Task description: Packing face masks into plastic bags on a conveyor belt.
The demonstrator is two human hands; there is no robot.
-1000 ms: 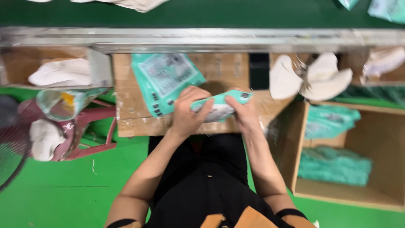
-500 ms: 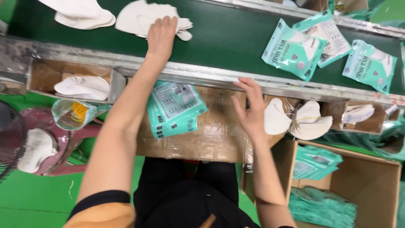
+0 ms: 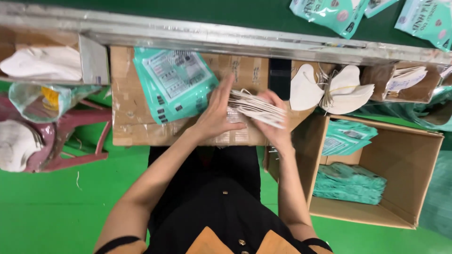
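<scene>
Masks point(image 3: 44, 63), white and piled, lie in a shallow box at the far left edge of the bench, just under the metal rail point(image 3: 226, 40) that runs along its far side. Below them a clear bag point(image 3: 44, 101) with something yellow inside hangs over a red plastic stool point(image 3: 75, 136), and another white heap point(image 3: 16, 143) rests against the stool on the green floor.

Further right, a flat cardboard sheet point(image 3: 136, 127) forms the working surface of the bench. On its far left part lies a stack of teal printed pouches point(image 3: 176, 82), fanned slightly and tilted. The left hand point(image 3: 216, 115) lies just beside that stack's right edge, fingers stretched forward, pressed against the left side of a bundle of white masks point(image 3: 256, 108). The right hand point(image 3: 275, 127) closes around the same bundle from the right and beneath, so both hands grasp it together, near the middle of the cardboard sheet.

Right of the hands, loose white masks with ear loops point(image 3: 332, 89) sit at the bench's right end, under the rail. Below them, off the bench's right edge, an open cardboard carton point(image 3: 409, 188) stands on the floor with teal pouches point(image 3: 348, 181) stacked inside. Beyond the rail, on the dark green belt point(image 3: 188, 9), more teal packets point(image 3: 329, 11) lie at the far right corner.
</scene>
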